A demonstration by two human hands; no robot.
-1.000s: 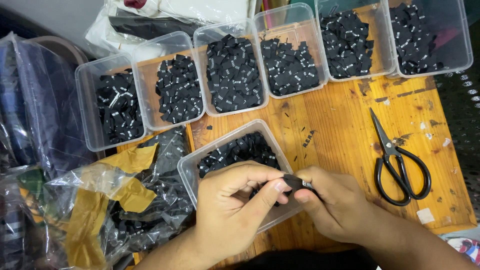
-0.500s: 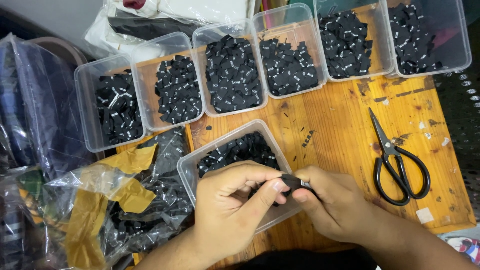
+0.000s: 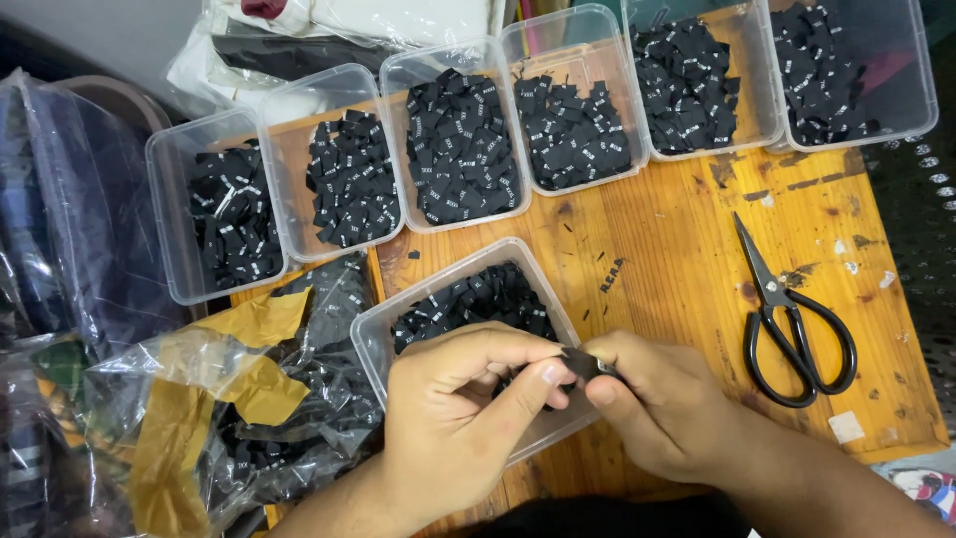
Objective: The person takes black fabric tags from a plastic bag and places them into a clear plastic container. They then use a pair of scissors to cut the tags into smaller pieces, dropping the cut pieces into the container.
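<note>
Right now both hands, left (image 3: 453,418) and right (image 3: 662,403), pinch one black label (image 3: 581,363) over a tub (image 3: 438,289) on the table (image 3: 677,249).

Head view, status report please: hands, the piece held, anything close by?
Left hand and right hand both pinch one small black label. Held over clear tub of labels. Scissors lie apart, right.

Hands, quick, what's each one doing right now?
Left hand: closed, pinching a small black fabric label.
Right hand: closed, pinching the same label from the other side.
</note>
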